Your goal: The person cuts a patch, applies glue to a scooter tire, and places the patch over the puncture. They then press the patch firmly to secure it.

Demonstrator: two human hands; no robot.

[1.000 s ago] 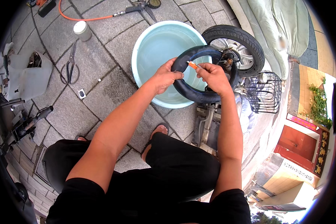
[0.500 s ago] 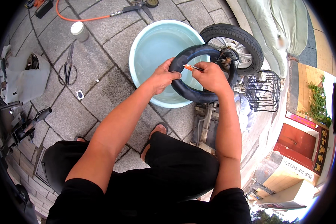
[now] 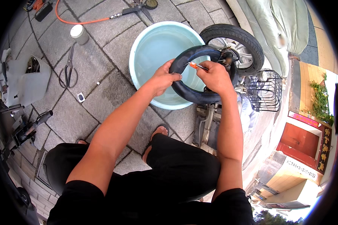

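Observation:
My left hand [image 3: 163, 78] is closed on the left side of a black inner tube [image 3: 189, 93], thumb on the near face. The tube lies tilted over the right part of a light blue basin [image 3: 133, 56] holding water. My right hand [image 3: 215, 78] pinches a slim marker-like tool [image 3: 193, 65] with an orange front and dark rear. Its tip points left toward the tube's inner edge, a little apart from the rubber. Just beyond the tube's right side stands a wheel with a tire [image 3: 254, 45], and the tube's far right part is crowded by dark wheel parts.
Scissors [image 3: 68, 69], a small patch square [image 3: 80, 97] and a white-lidded jar [image 3: 79, 33] lie on the paving at left. Behind is an orange air hose [image 3: 87, 22] with an inflator gauge. A wire basket [image 3: 266, 90] is at right, a white tool bin [image 3: 26, 80] at far left.
My right hand has shifted slightly right, drawing the marker-like tool's tip back from the tube's surface. My left hand keeps its hold on the tube.

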